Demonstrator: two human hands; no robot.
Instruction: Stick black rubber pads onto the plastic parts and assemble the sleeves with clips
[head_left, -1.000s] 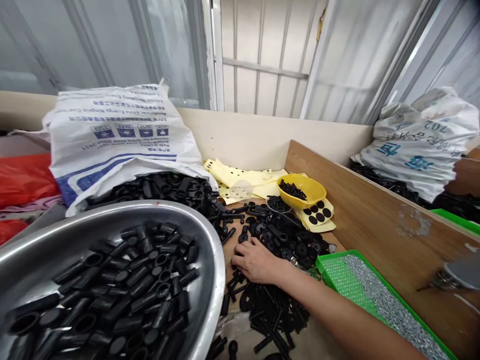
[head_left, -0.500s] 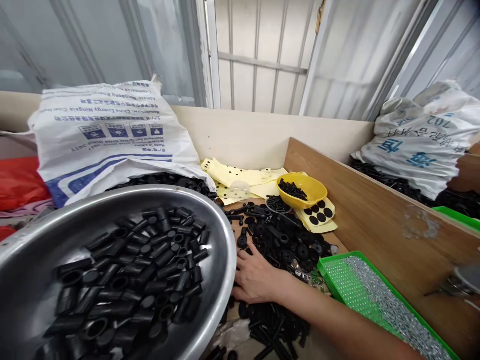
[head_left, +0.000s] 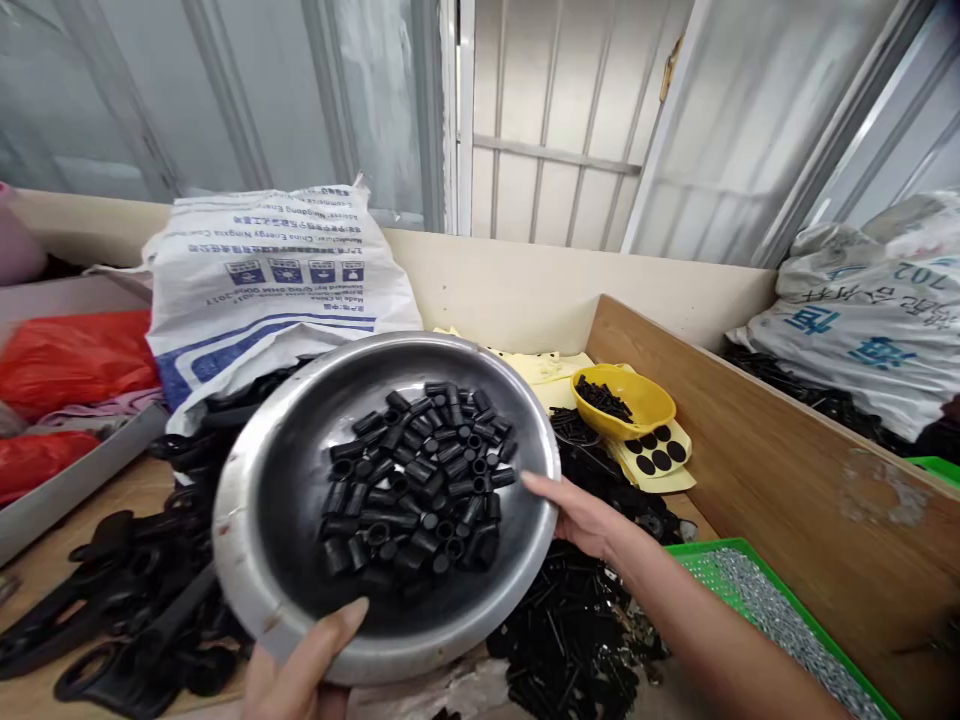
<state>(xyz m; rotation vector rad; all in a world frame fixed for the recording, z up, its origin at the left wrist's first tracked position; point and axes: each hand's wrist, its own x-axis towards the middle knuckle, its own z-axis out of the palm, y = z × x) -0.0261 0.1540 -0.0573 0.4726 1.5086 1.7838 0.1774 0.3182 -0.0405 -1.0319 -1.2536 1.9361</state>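
A round steel basin (head_left: pixel 300 470) tilts toward me above the bench, with several short black plastic tubes (head_left: pixel 420 480) heaped in its middle. My left hand (head_left: pixel 304 670) grips the basin's near rim, thumb over the edge. My right hand (head_left: pixel 581 515) holds the right rim, its thumb on the inside and fingers hidden behind. Under and to the right of the basin lies a pile of black plastic parts (head_left: pixel 577 620).
A white woven sack (head_left: pixel 277 280) spills black parts at the back left. Long black handle pieces (head_left: pixel 112 600) lie at the left. A yellow bowl (head_left: pixel 622 400), yellow sticker sheets (head_left: pixel 660 455), a green tray of screws (head_left: pixel 780 630) and a wooden divider (head_left: pixel 750 430) stand at the right.
My right hand left the black parts pile and took the basin's right rim. The basin moved away from the camera and tilted, and my left hand now shows at its near rim.
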